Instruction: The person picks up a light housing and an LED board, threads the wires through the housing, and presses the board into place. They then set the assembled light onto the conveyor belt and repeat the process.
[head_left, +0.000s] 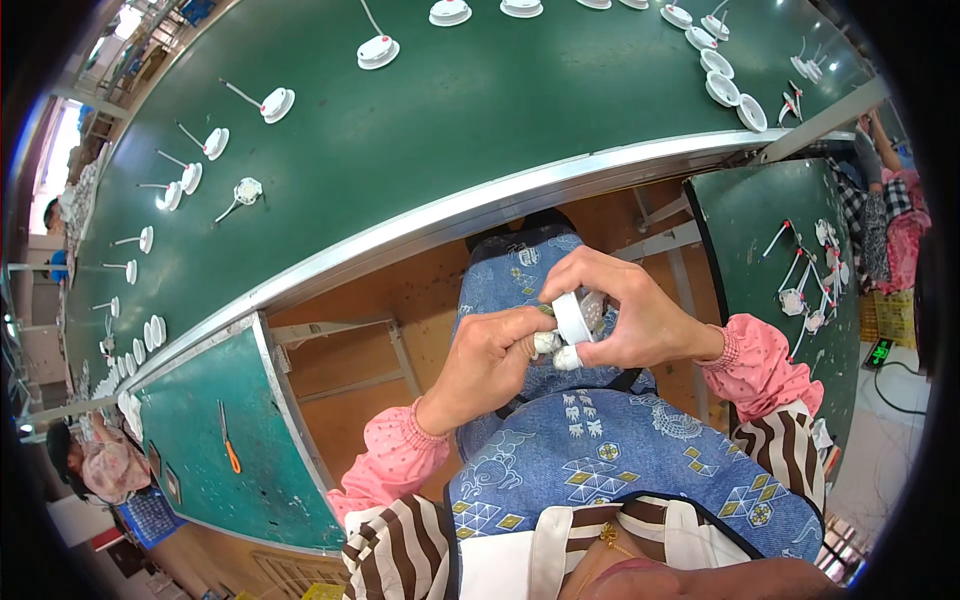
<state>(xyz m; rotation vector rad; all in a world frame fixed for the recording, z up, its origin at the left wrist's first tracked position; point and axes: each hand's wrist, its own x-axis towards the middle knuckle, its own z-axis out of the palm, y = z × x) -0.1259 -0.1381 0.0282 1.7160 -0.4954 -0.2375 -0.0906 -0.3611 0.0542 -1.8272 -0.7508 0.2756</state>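
Observation:
Above my lap, my right hand (630, 315) is curled round a round white plastic housing (572, 318), gripping it by the rim with its side toward me. My left hand (490, 350) is closed right beside the housing, its thumb and finger pinched together. What those left fingers hold, if anything, is hidden. White wrapping covers some fingertips where the hands meet. Along the green bench, similar white round units (278, 105) with wires stand in a spaced row. One unit with its white inner face showing (247, 191) lies nearer to me.
A metal edge (450, 210) borders the green bench (420, 130). Orange-handled scissors (230, 440) lie on the left side table. Several wired parts (793, 300) lie on the right side table. White rings (722, 90) are lined up at the back right. Other people sit at both far sides.

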